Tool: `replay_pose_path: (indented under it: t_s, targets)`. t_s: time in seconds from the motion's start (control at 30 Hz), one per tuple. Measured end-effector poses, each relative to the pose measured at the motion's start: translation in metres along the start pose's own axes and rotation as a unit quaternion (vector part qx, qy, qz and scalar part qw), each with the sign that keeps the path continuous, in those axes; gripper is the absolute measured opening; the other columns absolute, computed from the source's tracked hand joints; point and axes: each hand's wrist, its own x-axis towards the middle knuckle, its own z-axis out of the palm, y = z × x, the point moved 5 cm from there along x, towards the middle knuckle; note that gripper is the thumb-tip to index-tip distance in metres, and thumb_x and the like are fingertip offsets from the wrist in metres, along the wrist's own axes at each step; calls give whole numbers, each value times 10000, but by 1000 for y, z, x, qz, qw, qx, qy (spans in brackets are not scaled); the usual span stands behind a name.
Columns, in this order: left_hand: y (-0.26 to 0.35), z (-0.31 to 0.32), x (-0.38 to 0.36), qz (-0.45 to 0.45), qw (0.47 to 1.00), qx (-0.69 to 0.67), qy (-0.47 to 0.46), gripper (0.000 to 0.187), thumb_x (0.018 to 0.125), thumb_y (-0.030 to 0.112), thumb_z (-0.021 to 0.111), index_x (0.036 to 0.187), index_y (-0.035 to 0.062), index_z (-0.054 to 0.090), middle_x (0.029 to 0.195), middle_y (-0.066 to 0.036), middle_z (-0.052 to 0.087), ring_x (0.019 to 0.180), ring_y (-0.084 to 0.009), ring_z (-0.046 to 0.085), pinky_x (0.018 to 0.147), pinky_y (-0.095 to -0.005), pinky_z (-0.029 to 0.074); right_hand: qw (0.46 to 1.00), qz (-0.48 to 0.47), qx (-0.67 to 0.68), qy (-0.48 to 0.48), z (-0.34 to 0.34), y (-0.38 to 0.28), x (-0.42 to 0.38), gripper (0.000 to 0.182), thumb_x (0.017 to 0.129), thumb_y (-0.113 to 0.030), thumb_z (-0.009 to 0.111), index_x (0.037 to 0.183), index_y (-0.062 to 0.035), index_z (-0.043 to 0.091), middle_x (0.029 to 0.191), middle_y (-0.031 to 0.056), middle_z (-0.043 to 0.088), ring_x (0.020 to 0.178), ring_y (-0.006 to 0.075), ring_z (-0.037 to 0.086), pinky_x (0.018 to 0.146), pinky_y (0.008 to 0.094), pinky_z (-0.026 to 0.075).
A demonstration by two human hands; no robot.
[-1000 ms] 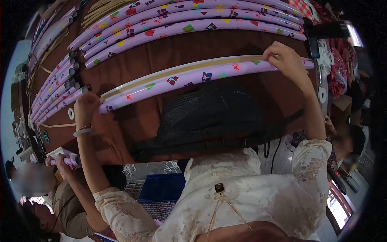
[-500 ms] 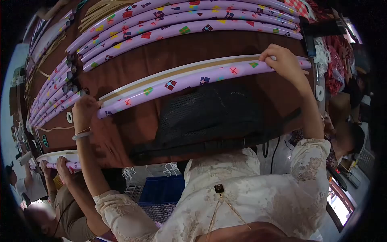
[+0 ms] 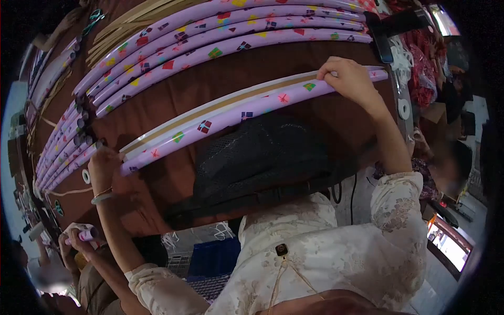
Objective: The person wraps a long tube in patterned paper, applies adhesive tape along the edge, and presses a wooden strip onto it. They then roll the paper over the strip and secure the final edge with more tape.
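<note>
A lilac wrapping paper roll (image 3: 226, 123) printed with small gift boxes lies across the brown-covered table in front of me. Along its far side runs a white paper edge with a brown strip (image 3: 210, 109) on it. At the left end of this edge is my left hand (image 3: 105, 164), fingers closed in a pinch at the paper's corner. My right hand (image 3: 346, 80) pinches the same edge near the right end, its knuckles over the roll. The fingertips of both hands are partly hidden. A black mesh bag (image 3: 262, 155) lies just on the near side of the roll.
Several finished-looking lilac rolls (image 3: 231, 44) lie at the back, and more (image 3: 65, 144) are stacked at left. Brown strips (image 3: 126, 29), a tape roll (image 3: 86, 176), scissors (image 3: 94, 21) and a dark phone-like object (image 3: 383, 50) surround them. A co-worker's hands (image 3: 79, 239) hold a lilac roll at lower left.
My view has shifted slightly, so the table's contents appear further left. A wider white band shows between the brown strip and the roll. The co-worker's paper now appears as a narrow roll.
</note>
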Motion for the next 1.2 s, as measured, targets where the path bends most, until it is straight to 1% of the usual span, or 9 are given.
replay_pose_path:
  t_s: [0.1, 0.23, 0.37, 0.47, 0.6, 0.7, 0.9, 1.1, 1.2]
  targets:
    - [-5, 2, 6, 11, 991, 130, 3, 248, 618, 225, 760, 704, 50, 607, 633, -85, 613, 613, -192, 609, 583, -320, 472, 1000, 3, -15, 12, 0, 0, 1, 169, 773, -204, 520, 782, -155, 681, 852, 23, 621, 844, 259, 597, 738, 389, 469]
    - [-14, 4, 5, -3, 1000, -23, -6, 220, 639, 203, 745, 701, 41, 611, 636, -109, 618, 594, -224, 614, 568, -335, 470, 999, 16, -31, 6, 2, -4, 3, 176, 765, -190, 515, 771, -152, 686, 859, 33, 632, 860, 263, 599, 763, 403, 470]
    - [-14, 4, 6, -4, 999, -30, -14, 207, 651, 184, 743, 721, 39, 615, 631, -96, 620, 591, -184, 610, 558, -321, 464, 999, 24, -42, 3, 6, 0, 8, 177, 746, -206, 529, 779, -154, 695, 836, 55, 652, 842, 276, 614, 749, 413, 479]
    - [-13, 7, 8, 161, 984, 70, -2, 202, 654, 170, 747, 736, 45, 611, 657, -116, 622, 617, -243, 623, 557, -341, 463, 996, 39, -82, -11, 9, -1, 10, 157, 747, -224, 542, 756, -148, 680, 828, 29, 626, 816, 256, 608, 706, 391, 480]
    - [-21, 7, 10, 112, 988, 95, 40, 187, 663, 150, 736, 705, 41, 589, 648, -117, 604, 627, -284, 610, 557, -366, 457, 994, 73, -80, -28, 6, -4, 13, 172, 728, -216, 539, 766, -165, 698, 799, 79, 658, 776, 286, 634, 685, 418, 491]
    - [-1, 5, 11, 198, 978, 49, 42, 198, 662, 155, 736, 688, 41, 577, 648, -130, 596, 641, -313, 603, 563, -392, 458, 995, 76, -64, -26, 14, 1, 16, 152, 711, -178, 564, 761, -135, 702, 804, 122, 663, 773, 304, 643, 678, 420, 488]
    - [-9, 7, 17, 24, 980, 197, -17, 285, 572, 203, 784, 655, 31, 573, 638, -170, 601, 634, -355, 599, 568, -418, 469, 996, 76, -50, -22, 10, -2, 12, 161, 705, -174, 574, 753, -74, 691, 819, 161, 657, 788, 328, 637, 694, 426, 475]
    - [-13, 4, 11, 94, 991, 78, 64, 236, 590, 177, 749, 626, 26, 572, 629, -176, 593, 617, -347, 598, 552, -415, 468, 992, 71, -95, -34, 12, -5, 10, 235, 722, -220, 559, 803, -38, 686, 850, 181, 655, 820, 328, 637, 705, 425, 476]
    - [-15, 15, 18, 202, 940, 274, -5, 240, 607, 196, 744, 636, 24, 578, 631, -158, 600, 609, -314, 603, 536, -394, 463, 987, 88, -135, -5, 13, -4, 11, 228, 722, -210, 498, 748, -82, 685, 776, 144, 652, 754, 339, 633, 681, 452, 494]
